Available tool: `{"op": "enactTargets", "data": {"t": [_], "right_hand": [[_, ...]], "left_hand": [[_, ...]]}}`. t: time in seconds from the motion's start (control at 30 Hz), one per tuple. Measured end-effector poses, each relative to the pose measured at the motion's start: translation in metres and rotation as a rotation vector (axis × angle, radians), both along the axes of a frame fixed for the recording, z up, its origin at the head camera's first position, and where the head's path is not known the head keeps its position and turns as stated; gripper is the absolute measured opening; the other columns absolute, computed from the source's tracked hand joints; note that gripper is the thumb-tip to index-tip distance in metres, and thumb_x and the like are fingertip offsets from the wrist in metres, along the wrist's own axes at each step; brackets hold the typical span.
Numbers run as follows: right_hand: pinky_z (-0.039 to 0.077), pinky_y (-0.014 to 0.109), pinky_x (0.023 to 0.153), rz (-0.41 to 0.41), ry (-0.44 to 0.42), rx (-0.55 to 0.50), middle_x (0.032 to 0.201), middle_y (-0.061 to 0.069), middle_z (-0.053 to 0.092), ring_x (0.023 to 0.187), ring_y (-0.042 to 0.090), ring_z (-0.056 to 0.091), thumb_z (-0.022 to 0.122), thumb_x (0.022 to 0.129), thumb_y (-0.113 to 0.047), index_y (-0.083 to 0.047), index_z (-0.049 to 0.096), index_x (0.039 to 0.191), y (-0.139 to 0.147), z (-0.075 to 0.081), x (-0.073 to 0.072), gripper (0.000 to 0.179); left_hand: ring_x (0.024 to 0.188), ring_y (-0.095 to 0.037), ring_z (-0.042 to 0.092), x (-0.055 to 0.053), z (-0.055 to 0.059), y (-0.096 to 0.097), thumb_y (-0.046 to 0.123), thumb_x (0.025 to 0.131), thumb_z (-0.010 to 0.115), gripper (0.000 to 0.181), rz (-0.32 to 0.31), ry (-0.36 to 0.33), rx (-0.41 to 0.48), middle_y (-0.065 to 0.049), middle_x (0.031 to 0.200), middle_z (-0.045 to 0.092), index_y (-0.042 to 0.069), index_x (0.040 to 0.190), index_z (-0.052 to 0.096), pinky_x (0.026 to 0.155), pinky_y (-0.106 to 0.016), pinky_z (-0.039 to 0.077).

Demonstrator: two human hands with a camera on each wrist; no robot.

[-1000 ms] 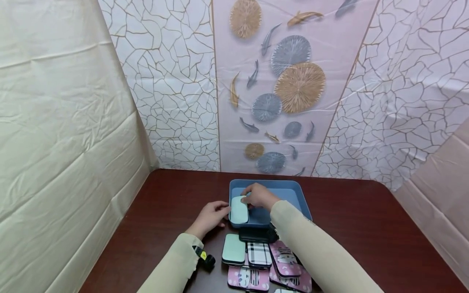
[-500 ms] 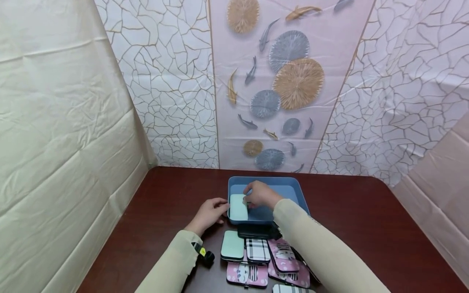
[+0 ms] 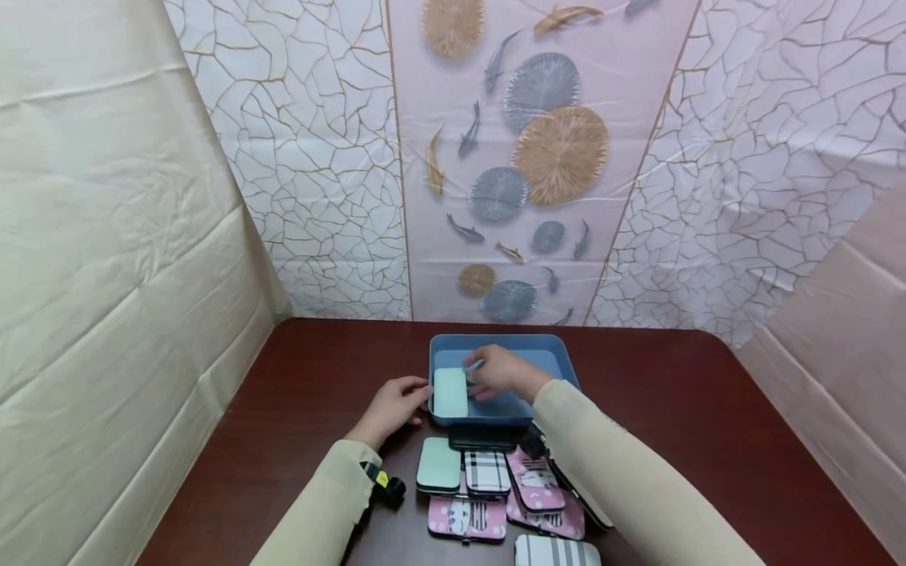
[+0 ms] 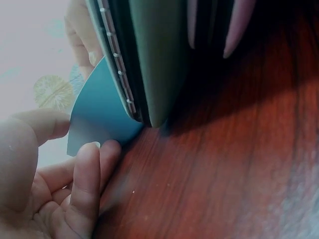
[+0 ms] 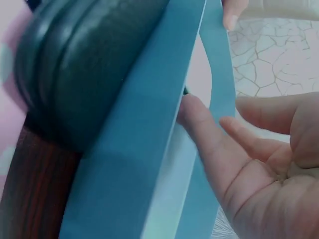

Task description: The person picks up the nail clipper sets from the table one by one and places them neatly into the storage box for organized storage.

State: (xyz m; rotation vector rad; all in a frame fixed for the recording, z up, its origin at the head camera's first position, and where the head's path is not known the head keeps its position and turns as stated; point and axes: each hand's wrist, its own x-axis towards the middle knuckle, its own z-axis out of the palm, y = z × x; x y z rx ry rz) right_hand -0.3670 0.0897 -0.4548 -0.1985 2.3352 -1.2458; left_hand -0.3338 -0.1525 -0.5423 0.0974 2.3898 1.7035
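A pale mint wallet (image 3: 451,392) lies flat in the blue tray (image 3: 559,365), along its left wall. My right hand (image 3: 499,369) is inside the tray just right of that wallet. Its thumb and fingers are spread apart; in the right wrist view the thumb tip (image 5: 192,108) is close to the wallet's edge, partly behind the tray wall. Loosely bent, my left hand (image 3: 389,405) rests at the tray's left side. In the left wrist view its thumb (image 4: 56,123) touches the tray's edge, with other fingertips near the outer wall and table.
In front of the tray lie a black wallet (image 3: 483,437), a second mint wallet (image 3: 439,465), a black-and-white plaid one (image 3: 487,473), several pink cartoon ones (image 3: 467,517) and a grey-striped one (image 3: 557,552). Patterned cloth (image 3: 340,196) hangs behind the table (image 3: 658,409).
My right hand has let go of the mint wallet and drawn slightly right of it. The left hand stays at the tray's side. The head view has shifted a little.
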Motion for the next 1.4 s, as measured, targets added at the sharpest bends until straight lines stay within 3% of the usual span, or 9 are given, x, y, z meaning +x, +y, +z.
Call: {"op": "enactTargets", "data": {"t": [0.17, 0.33, 0.47, 0.6, 0.83, 1.1, 1.23, 1.4], "right_hand": [[0.065, 0.044, 0.091, 0.035, 0.111, 0.006, 0.137, 0.022, 0.068, 0.111, 0.032, 0.075, 0.062, 0.112, -0.011, 0.006, 0.061, 0.148, 0.015, 0.012, 0.012, 0.040], [0.065, 0.050, 0.091, 0.061, 0.245, 0.018, 0.129, 0.014, 0.071, 0.107, 0.025, 0.078, 0.065, 0.113, -0.021, 0.001, 0.068, 0.141, 0.052, 0.030, 0.041, 0.036], [0.066, 0.045, 0.079, 0.060, 0.321, 0.083, 0.114, 0.008, 0.075, 0.093, 0.022, 0.080, 0.068, 0.112, -0.021, -0.003, 0.075, 0.129, 0.092, 0.036, 0.067, 0.026], [0.064, 0.040, 0.067, 0.054, 0.311, 0.155, 0.100, 0.008, 0.075, 0.080, 0.025, 0.077, 0.071, 0.109, -0.018, 0.000, 0.077, 0.123, 0.131, 0.031, 0.090, 0.024], [0.061, 0.041, 0.066, 0.036, 0.214, 0.306, 0.086, 0.005, 0.073, 0.076, 0.024, 0.070, 0.079, 0.104, -0.027, -0.003, 0.078, 0.118, 0.170, 0.012, 0.117, 0.028], [0.060, 0.037, 0.068, 0.069, 0.209, 0.370, 0.097, 0.002, 0.075, 0.080, 0.016, 0.068, 0.088, 0.095, -0.031, 0.002, 0.078, 0.118, 0.176, -0.006, 0.132, 0.041], [0.058, 0.037, 0.073, 0.104, 0.250, 0.385, 0.092, -0.001, 0.074, 0.081, 0.013, 0.066, 0.093, 0.089, -0.027, 0.001, 0.078, 0.112, 0.175, -0.012, 0.138, 0.039], [0.056, 0.035, 0.072, 0.078, 0.251, 0.381, 0.086, -0.002, 0.069, 0.078, 0.015, 0.062, 0.096, 0.084, -0.022, 0.000, 0.077, 0.109, 0.176, -0.017, 0.145, 0.038]], "left_hand": [[0.079, -0.020, 0.070, -0.001, 0.003, -0.002, 0.032, 0.111, 0.070, 0.043, 0.011, 0.014, 0.013, -0.011, 0.105, 0.074, 0.003, 0.142, 0.071, 0.069, -0.034, 0.064], [0.081, -0.020, 0.070, 0.000, 0.000, -0.001, 0.031, 0.111, 0.071, 0.041, 0.011, 0.002, 0.029, -0.012, 0.104, 0.075, 0.003, 0.141, 0.072, 0.068, -0.033, 0.064], [0.084, -0.021, 0.070, 0.002, -0.003, 0.000, 0.032, 0.111, 0.069, 0.040, 0.010, -0.003, 0.038, -0.012, 0.103, 0.075, 0.003, 0.139, 0.073, 0.067, -0.033, 0.064], [0.086, -0.021, 0.070, 0.004, -0.004, -0.001, 0.032, 0.113, 0.067, 0.039, 0.017, -0.007, 0.047, -0.011, 0.105, 0.075, 0.003, 0.138, 0.073, 0.067, -0.033, 0.064], [0.085, -0.022, 0.071, 0.005, 0.000, -0.001, 0.031, 0.113, 0.066, 0.037, 0.027, -0.007, 0.052, -0.011, 0.103, 0.075, 0.004, 0.138, 0.074, 0.068, -0.034, 0.064], [0.084, -0.022, 0.070, 0.003, 0.005, -0.003, 0.033, 0.111, 0.069, 0.041, 0.030, 0.019, 0.041, -0.013, 0.104, 0.075, 0.002, 0.138, 0.073, 0.065, -0.033, 0.063], [0.086, -0.022, 0.071, 0.003, 0.004, -0.003, 0.032, 0.111, 0.070, 0.041, 0.024, 0.011, 0.049, -0.013, 0.105, 0.075, 0.002, 0.138, 0.073, 0.067, -0.033, 0.063], [0.085, -0.022, 0.071, 0.005, -0.001, -0.001, 0.032, 0.111, 0.069, 0.038, 0.016, -0.008, 0.062, -0.011, 0.103, 0.075, 0.004, 0.136, 0.075, 0.069, -0.033, 0.063]]}}
